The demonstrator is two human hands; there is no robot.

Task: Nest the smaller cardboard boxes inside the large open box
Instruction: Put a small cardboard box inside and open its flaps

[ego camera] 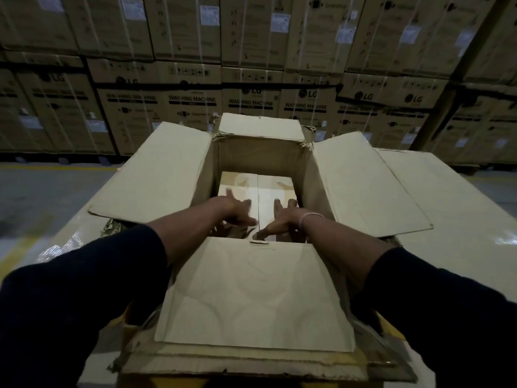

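Both hands, left (236, 210) and right (279, 219), reach with fingers spread, gripping nothing, into the large open box (260, 155) before stacked washing-machine cartons (193, 105).

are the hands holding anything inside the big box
Nothing is held. Both the left hand and right hand reach into the large open box with fingers spread, gripping nothing.

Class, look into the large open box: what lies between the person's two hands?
In the head view, only the pale box floor with its centre seam runs between the left hand and right hand; no object sits there.
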